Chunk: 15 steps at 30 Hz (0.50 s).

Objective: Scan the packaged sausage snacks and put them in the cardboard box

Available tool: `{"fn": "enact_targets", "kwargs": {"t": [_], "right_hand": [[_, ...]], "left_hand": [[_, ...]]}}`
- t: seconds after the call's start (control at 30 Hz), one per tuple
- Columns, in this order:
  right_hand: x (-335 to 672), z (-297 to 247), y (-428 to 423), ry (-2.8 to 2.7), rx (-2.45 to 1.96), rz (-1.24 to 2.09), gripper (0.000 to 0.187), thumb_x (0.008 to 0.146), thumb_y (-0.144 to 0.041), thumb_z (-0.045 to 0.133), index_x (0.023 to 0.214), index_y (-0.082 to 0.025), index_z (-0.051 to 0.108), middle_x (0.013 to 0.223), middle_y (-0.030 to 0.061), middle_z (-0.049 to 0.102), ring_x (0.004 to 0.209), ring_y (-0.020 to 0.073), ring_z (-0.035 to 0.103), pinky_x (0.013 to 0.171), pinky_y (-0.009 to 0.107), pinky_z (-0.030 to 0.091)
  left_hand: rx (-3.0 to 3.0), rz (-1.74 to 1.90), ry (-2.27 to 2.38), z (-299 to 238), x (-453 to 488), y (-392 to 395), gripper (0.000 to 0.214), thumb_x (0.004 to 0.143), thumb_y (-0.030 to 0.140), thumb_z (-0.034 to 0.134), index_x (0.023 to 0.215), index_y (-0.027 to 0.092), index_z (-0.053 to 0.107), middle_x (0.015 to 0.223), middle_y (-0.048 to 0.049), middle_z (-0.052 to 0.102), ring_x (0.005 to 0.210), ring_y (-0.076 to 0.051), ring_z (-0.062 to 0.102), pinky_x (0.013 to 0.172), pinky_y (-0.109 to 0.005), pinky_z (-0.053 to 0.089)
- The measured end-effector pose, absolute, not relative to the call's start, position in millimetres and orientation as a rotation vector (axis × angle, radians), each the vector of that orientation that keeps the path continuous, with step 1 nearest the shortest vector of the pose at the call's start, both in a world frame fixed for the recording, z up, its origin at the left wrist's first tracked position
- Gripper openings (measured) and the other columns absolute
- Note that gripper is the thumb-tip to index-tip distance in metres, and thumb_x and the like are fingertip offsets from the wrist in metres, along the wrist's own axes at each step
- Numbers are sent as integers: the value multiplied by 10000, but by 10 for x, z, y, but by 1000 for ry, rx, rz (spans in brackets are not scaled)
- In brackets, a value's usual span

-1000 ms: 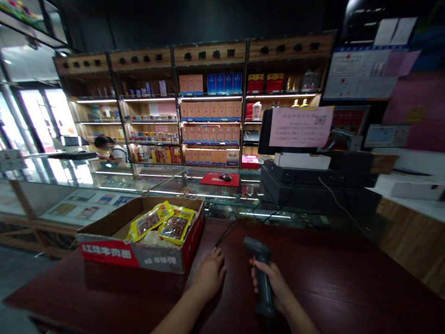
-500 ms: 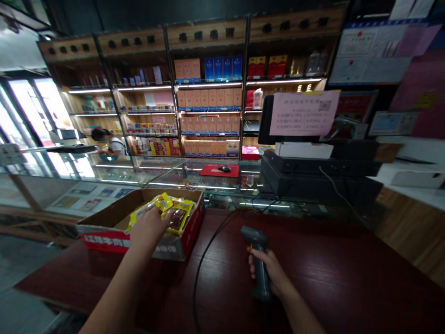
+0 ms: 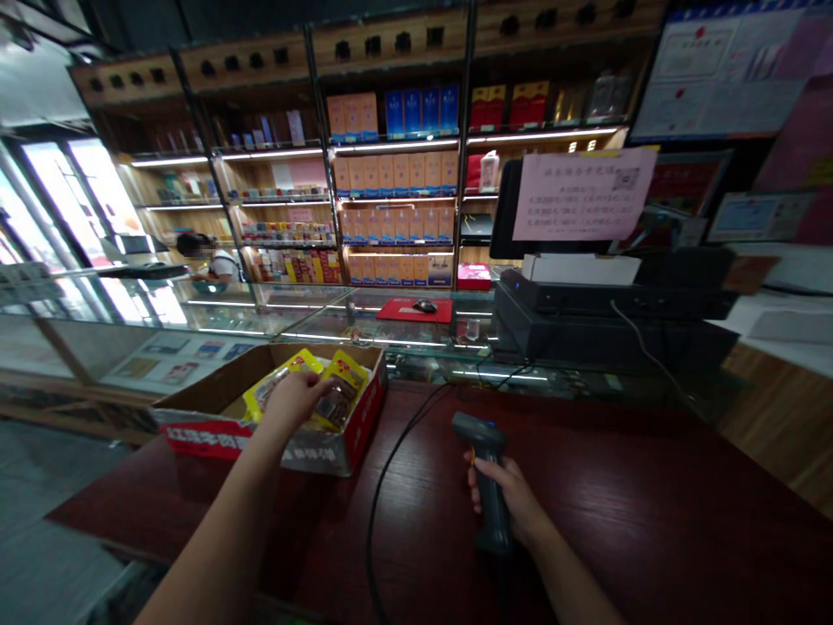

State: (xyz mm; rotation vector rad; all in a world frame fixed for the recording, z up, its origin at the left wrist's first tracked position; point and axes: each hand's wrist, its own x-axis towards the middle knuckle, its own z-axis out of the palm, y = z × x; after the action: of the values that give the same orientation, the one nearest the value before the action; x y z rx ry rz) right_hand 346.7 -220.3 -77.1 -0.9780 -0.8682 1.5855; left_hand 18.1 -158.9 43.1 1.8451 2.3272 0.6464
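My left hand [image 3: 294, 404] is in the open cardboard box [image 3: 318, 453], its fingers closed on the edge of a yellow snack packet [image 3: 344, 380] with a clear window showing brown food. Another yellow packet [image 3: 259, 395] lies to the left, partly hidden behind that hand. The box has red and silver printed sides and sits on the dark red tabletop [image 3: 423, 486]. Wrapped around the handle of a dark grey barcode scanner [image 3: 493, 495] is my right hand [image 3: 514, 499]. The scanner is held upright over the table, its head facing away from me.
A black cable [image 3: 383, 473] curves across the table. Behind stands a glass display counter [image 3: 312, 321] with a mouse [image 3: 425, 305] on a red pad. At the right are a black cash drawer [image 3: 605, 338] and a monitor with a pink notice [image 3: 582, 195]. Another person [image 3: 206, 260] is at the back left.
The right-hand packet in the box has tilted up in my left hand's fingers. My right hand keeps the scanner in nearly the same place. The view has shifted slightly.
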Motion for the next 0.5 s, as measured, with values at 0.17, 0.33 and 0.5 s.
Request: {"fn": "enact_targets", "kwargs": {"t": [0.17, 0.33, 0.5], "right_hand": [[3447, -759, -2210, -913, -956, 1592, 351, 631, -371, 700, 861, -132, 584, 542, -15, 599, 403, 103, 528, 370, 219, 446], [3462, -719, -2229, -924, -942, 1603, 372, 623, -374, 708, 879, -136, 583, 564, -17, 602, 414, 102, 538, 386, 221, 452], [3490, -649, -2275, -918, -908, 1582, 413, 583, -394, 727, 873, -137, 581, 567, -18, 595, 411, 105, 532, 387, 232, 454]], "left_hand": [[1871, 1258, 2280, 434, 509, -1690, 328, 805, 395, 382, 570, 185, 472, 544, -14, 516, 565, -145, 485, 539, -239, 294], [1897, 1544, 2078, 230, 1038, -1665, 260, 843, 334, 359, 637, 194, 436, 595, -3, 510, 584, -134, 474, 569, -237, 308], [1769, 1479, 1783, -397, 1487, -1347, 156, 843, 281, 383, 725, 200, 445, 643, -3, 544, 615, -138, 524, 578, -231, 360]]}}
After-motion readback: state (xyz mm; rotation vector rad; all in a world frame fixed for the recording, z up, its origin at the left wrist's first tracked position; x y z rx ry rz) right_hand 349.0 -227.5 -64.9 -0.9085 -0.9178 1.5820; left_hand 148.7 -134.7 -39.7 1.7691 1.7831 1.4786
